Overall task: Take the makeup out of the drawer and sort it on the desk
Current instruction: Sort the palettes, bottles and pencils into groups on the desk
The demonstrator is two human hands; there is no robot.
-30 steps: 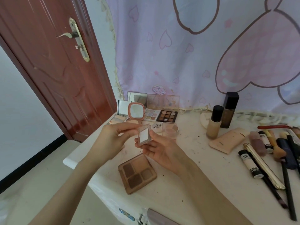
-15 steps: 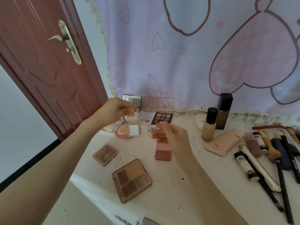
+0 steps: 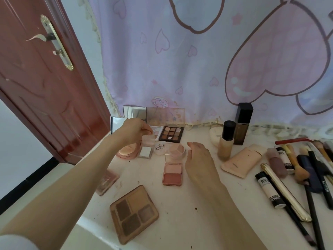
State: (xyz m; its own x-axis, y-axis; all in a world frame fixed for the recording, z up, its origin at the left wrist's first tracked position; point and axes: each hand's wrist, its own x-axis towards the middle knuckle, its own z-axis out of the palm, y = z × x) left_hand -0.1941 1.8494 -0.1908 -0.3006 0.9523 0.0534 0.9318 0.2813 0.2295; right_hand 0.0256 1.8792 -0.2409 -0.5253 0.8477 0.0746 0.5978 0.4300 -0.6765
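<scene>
The left hand (image 3: 134, 130) pinches the clear lid of a small white compact (image 3: 145, 152) resting on the tabletop (image 3: 198, 204) beside a round pink compact (image 3: 128, 151). The right hand (image 3: 199, 157), fingers relaxed and holding nothing, hovers just right of a blush palette (image 3: 172, 173).

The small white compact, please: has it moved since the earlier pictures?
Yes. The left hand has carried the white compact away toward the nine-pan palette, beside the round pink compact.

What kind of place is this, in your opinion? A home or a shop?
Most likely a room in a home, perhaps a bedroom, used as a makeup corner. A white desk holds open eyeshadow palettes and brushes, a cartoon heart-print cloth hangs behind, and a red-brown wooden door stands at left.
</scene>
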